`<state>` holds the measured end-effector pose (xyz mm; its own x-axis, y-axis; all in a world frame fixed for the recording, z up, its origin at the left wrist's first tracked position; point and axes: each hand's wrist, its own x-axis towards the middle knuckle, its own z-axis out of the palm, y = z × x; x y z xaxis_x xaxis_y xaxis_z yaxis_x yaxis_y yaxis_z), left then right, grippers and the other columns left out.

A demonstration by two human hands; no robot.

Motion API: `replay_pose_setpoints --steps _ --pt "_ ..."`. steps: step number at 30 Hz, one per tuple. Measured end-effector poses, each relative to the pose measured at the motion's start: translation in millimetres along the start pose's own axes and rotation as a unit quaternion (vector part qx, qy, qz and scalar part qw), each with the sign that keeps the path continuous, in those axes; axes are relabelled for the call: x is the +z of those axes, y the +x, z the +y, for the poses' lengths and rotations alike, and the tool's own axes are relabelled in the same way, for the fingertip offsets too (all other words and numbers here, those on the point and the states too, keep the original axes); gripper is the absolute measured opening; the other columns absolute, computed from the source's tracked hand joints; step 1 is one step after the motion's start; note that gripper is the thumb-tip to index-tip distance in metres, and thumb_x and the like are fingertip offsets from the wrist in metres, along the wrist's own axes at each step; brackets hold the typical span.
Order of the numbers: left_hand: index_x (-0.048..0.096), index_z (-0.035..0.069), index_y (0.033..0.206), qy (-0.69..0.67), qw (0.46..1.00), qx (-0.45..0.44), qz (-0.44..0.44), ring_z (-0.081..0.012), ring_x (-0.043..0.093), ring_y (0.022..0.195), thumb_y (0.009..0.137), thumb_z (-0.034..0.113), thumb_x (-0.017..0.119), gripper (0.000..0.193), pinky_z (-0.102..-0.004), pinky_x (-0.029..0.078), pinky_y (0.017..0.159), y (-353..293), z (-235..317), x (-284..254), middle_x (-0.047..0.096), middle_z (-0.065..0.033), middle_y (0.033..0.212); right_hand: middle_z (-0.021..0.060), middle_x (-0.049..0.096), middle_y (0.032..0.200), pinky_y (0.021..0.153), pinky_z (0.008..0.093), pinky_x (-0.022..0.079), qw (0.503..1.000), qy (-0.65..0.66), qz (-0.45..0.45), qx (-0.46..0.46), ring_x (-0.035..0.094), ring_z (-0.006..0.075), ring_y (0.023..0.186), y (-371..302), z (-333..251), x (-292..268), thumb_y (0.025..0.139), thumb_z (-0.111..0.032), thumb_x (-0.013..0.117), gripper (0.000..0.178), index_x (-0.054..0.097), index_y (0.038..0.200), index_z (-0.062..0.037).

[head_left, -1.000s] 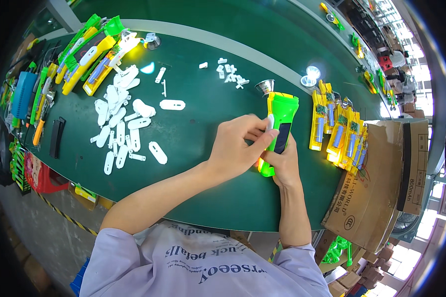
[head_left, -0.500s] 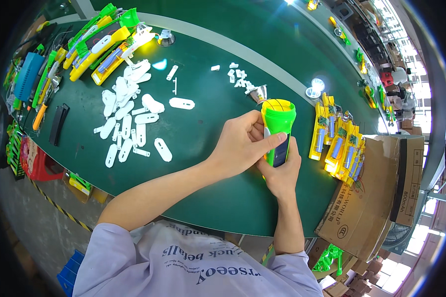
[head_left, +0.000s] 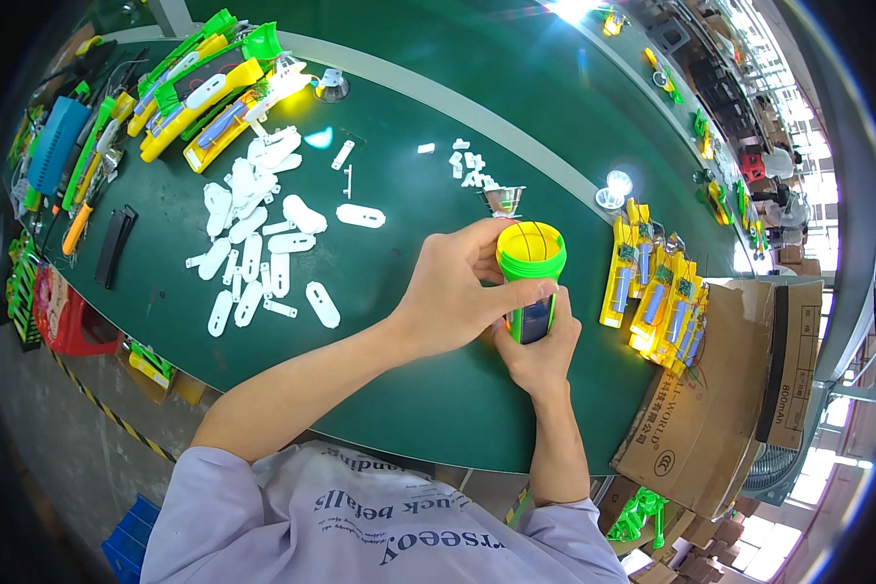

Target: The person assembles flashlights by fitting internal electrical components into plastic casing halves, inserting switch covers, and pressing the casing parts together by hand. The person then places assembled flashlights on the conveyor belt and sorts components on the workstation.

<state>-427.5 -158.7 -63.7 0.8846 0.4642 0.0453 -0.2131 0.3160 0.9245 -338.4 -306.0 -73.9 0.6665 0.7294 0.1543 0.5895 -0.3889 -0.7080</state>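
Observation:
Both my hands grip a green and yellow flashlight body (head_left: pixel 532 267), held upright over the green table. My left hand (head_left: pixel 450 282) wraps its left side, the thumb lying across the front. Lower down, my right hand (head_left: pixel 543 352) closes around the body below a dark panel (head_left: pixel 531 321). The wide round mouth faces up, yellow inside, with thin wires crossing it. Just beyond it a silvery reflector cup (head_left: pixel 503 200) sits by the rim; whether the wires join it I cannot tell.
White oval plates (head_left: pixel 253 190) lie piled left of my hands, small white pieces (head_left: pixel 469 164) farther off. Yellow half-shells with blue cells (head_left: pixel 657 292) line the right side beside a cardboard box (head_left: pixel 696 389). More flashlight parts (head_left: pixel 190 97) and a black strip (head_left: pixel 117 245) occupy the left.
The flashlight body has shifted slightly left and its mouth has tipped toward me, showing more of the yellow inside. Both hands keep their hold.

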Motion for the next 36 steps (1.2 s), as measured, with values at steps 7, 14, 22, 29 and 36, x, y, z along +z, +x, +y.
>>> replay_pose_setpoints --steps 7,14,22,29,36 --pt "0.051 -0.004 0.127 -0.014 0.999 0.026 -0.013 -0.0146 0.064 0.103 0.085 0.01 0.075 0.051 -0.0308 0.051 0.094 -3 -4 4 0.066 -0.011 0.115 0.012 0.068 0.082 0.064 0.0315 0.053 0.999 0.01 0.012 -0.03 0.069 0.0242 0.069 0 11 1 0.068 -0.015 0.084 0.049 0.051 0.104 -0.0057" --pt "0.049 0.0 0.124 -0.041 0.998 -0.024 -0.035 -0.0132 0.057 0.109 0.095 0.021 0.064 0.039 -0.0299 0.046 0.096 -5 -8 7 0.061 -0.0096 0.12 0.0117 0.068 0.083 0.064 0.0323 0.055 0.998 -0.018 0.023 -0.05 0.071 0.0257 0.071 -2 12 4 0.067 -0.017 0.085 0.051 0.051 0.104 -0.0062" --pt "0.053 -0.002 0.118 0.002 0.999 0.04 -0.015 -0.0134 0.063 0.091 0.09 0.024 0.07 0.041 -0.0278 0.05 0.082 -9 -3 8 0.067 -0.0097 0.102 0.0121 0.068 0.083 0.062 0.0328 0.055 0.996 -0.013 0.023 -0.082 0.07 0.0276 0.07 -6 9 2 0.065 -0.015 0.085 0.051 0.052 0.103 -0.0056" --pt "0.049 -0.008 0.126 0.112 0.982 0.133 0.074 -0.0221 0.068 0.087 0.09 0.034 0.067 0.058 -0.0324 0.052 0.076 -1 -19 6 0.068 -0.0175 0.099 0.0075 0.065 0.091 0.07 0.0312 0.052 0.986 0.148 -0.063 0.052 0.066 0.017 0.08 -7 -6 3 0.065 -0.012 0.087 0.059 0.05 0.11 -0.0046" --pt "0.054 -0.004 0.121 0.245 0.966 0.055 0.068 -0.0123 0.063 0.072 0.091 0.018 0.067 0.04 -0.0271 0.052 0.067 0 -10 0 0.067 -0.0106 0.093 0.0112 0.059 0.089 0.062 0.0334 0.053 0.864 0.422 -0.169 0.218 0.063 0.0219 0.073 -11 -15 5 0.07 -0.006 0.076 0.053 0.048 0.114 0.0"
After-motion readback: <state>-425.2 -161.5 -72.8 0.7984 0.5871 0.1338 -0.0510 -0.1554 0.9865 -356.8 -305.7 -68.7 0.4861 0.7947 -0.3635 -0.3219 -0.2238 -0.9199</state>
